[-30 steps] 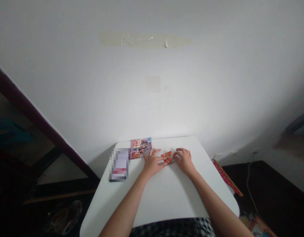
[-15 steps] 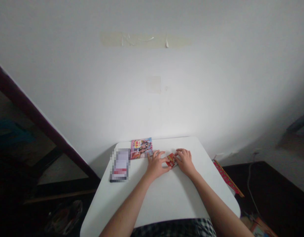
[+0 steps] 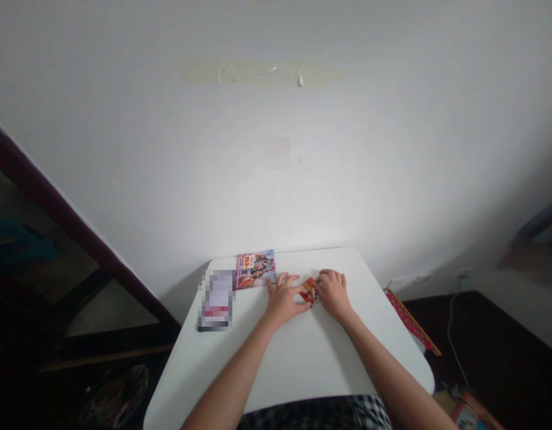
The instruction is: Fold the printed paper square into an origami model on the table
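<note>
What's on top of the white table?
On the table lie a leaflet, a blurred phone-shaped item and a small red paper, touched by the left hand and right hand. Part of the paper and its underside are covered.

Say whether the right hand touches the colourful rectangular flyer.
No, the right hand touches a small red paper piece, apart from the flyer.

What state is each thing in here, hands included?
Red piece: small, looks folded.
Left hand: fingers spread, reaching the red piece; grip unclear.
Right hand: fingers curled at the red piece; grip unclear.
Leaflet: flat, printed side up.
Phone-like slab: flat; pixelated, on or off unclear.
Wall tape: stuck up.
Cable: hanging, slightly curved.
</note>
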Available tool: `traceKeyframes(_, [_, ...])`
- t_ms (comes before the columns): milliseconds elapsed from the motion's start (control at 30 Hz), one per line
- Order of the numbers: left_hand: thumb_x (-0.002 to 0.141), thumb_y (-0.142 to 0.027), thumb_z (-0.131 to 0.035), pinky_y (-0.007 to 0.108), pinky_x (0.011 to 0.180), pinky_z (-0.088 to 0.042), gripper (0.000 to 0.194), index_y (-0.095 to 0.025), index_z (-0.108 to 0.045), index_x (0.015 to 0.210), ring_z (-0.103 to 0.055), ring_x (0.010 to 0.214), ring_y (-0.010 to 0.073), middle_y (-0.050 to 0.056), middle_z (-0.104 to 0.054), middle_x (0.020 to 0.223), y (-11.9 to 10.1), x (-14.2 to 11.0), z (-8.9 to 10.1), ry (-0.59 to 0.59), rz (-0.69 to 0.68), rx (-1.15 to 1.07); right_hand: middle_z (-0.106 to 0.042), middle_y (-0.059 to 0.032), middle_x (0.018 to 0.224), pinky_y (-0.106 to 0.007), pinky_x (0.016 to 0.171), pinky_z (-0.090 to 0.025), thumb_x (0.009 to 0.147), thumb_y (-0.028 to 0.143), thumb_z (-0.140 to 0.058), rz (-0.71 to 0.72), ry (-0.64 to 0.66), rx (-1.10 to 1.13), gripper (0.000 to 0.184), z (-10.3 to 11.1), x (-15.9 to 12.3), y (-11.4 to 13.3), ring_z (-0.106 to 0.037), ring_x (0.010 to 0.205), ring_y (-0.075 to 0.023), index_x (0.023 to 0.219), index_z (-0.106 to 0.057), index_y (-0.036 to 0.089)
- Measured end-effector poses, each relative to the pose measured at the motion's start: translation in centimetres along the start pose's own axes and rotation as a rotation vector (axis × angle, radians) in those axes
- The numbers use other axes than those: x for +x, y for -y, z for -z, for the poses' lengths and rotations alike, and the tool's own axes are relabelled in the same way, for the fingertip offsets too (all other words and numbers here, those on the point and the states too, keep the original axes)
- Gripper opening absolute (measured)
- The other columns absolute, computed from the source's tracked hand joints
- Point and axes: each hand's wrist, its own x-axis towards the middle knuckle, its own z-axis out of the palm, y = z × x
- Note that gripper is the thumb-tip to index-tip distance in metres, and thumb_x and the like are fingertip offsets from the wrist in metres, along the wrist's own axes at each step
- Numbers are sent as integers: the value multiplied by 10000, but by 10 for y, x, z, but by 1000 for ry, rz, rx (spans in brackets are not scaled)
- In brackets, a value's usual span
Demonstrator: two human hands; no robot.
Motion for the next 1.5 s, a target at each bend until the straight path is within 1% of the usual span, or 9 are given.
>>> traceKeyframes(167, [778,-495,-723,737,1150,-24,180,-377,-745,913,-339,1401,322,-42,-566,1418,-2,-1,0,-7,18,6,-593,-92,1249,-566,1108,-288,980,413,-471,10,2,25,260,-2,0,-2,-496,1189,-273,974,-671,247])
traceKeyframes(300, [757,-532,-737,763,1134,-13,219,-381,-746,915,-339,1398,332,-36,-564,1418,-6,0,-1,-14,60,5,-588,-93,1261,-589,1120,-259,981,410,-465,3,5,30,257,-5,0,-4,-496,1194,-275,984,-666,250])
traceKeyframes(567, [735,-454,-782,797,1104,47,189,-394,-747,911,-338,1404,343,-47,-576,1402,-9,1,1,3,83,-11,-588,-94,1249,-558,1095,-296,981,414,-462,13,1,7,262,-3,1,-3,-502,1168,-272,987,-662,245])
traceKeyframes(800, [728,-483,-778,806,1095,31,193,-386,-736,890,-328,1410,340,-56,-569,1414,-10,0,1,0,80,2,-588,-90,1243,-531,1083,-313,972,410,-490,1,-16,-3,244,-4,1,-1,-506,1158,-267,972,-662,236])
traceKeyframes(967, [726,-480,-778,774,1121,39,221,-373,-743,916,-309,1416,342,-28,-555,1433,-10,1,0,12,90,-6,-593,-90,1242,-557,1094,-295,976,412,-476,-1,-27,-11,251,-4,0,0,-510,1151,-273,975,-658,239])
traceKeyframes(1100, [735,-481,-767,783,1113,40,202,-393,-736,914,-312,1415,344,-54,-556,1425,-8,1,-1,6,81,-4,-594,-92,1244,-560,1085,-307,975,413,-475,3,-30,-19,248,-5,0,0,-508,1149,-283,994,-658,248])
traceKeyframes(1267, [730,-466,-769,781,1116,33,199,-382,-738,908,-304,1423,356,-42,-548,1434,-7,1,-2,8,79,-10,-588,-88,1254,-588,1104,-279,976,427,-472,-10,-17,-21,255,-5,1,1,-504,1171,-286,1011,-656,255])
traceKeyframes(1500, [730,-473,-770,788,1111,16,233,-386,-734,942,-303,1423,349,-34,-548,1434,-8,0,0,14,74,7,-601,-92,1239,-580,1104,-296,972,396,-486,-16,-8,-32,226,0,0,6,-513,1171,-288,1007,-652,245])
